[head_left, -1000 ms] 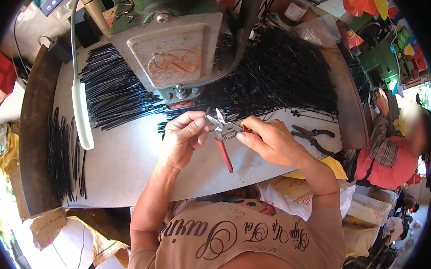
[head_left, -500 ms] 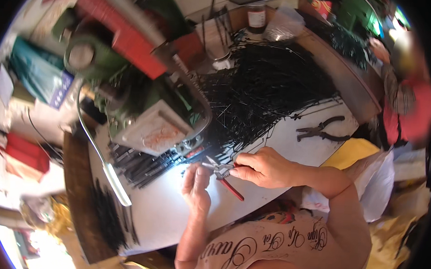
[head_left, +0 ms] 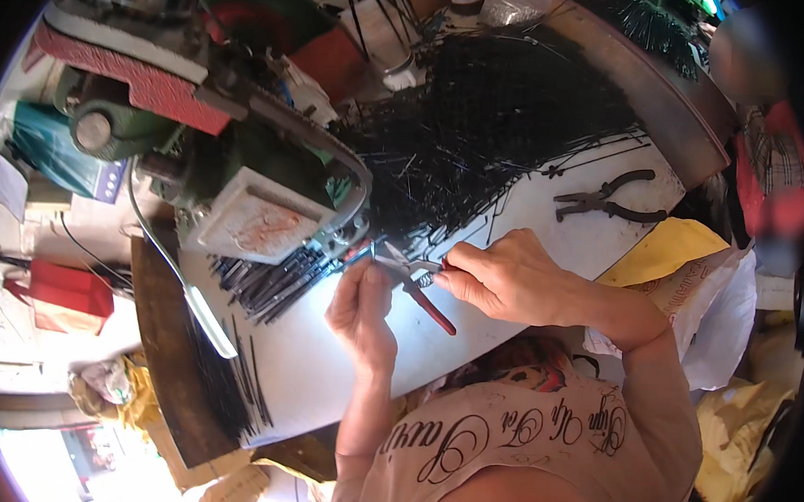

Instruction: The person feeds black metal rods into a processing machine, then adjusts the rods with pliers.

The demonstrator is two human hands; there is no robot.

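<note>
My right hand [head_left: 508, 277] is closed, with thumb and curled fingers around one handle of the red-handled pliers [head_left: 410, 268]; the other handle slants toward my body, outside the fist. The plier tips stand spread, just beside my left hand [head_left: 363, 308]. That hand's thumb and fingertips are pinched together, and a thin small piece [head_left: 378, 245] shows above them, too blurred for me to identify.

For good work here, the pinch is best kept firm and clear of the blades, the piece turned to the light of the lamp [head_left: 209, 318]; a squeeze would probably go better with both handles inside my right palm.

Edges and room: directly beyond my fingertips hangs the green machine's pale plate [head_left: 263, 221], so that side offers little clearance. Black strips [head_left: 268, 285] lie beneath it, and a heap of black rods [head_left: 519, 103] fills the far side. Dark-handled pliers [head_left: 618, 197] rest well apart on my right. The widest bare stretch of the white tabletop [head_left: 296, 368] lies to the near left, bounded by the wooden board [head_left: 178, 366]; the near edge runs close to my body, so drawing back calls for only short elbow movement.
</note>
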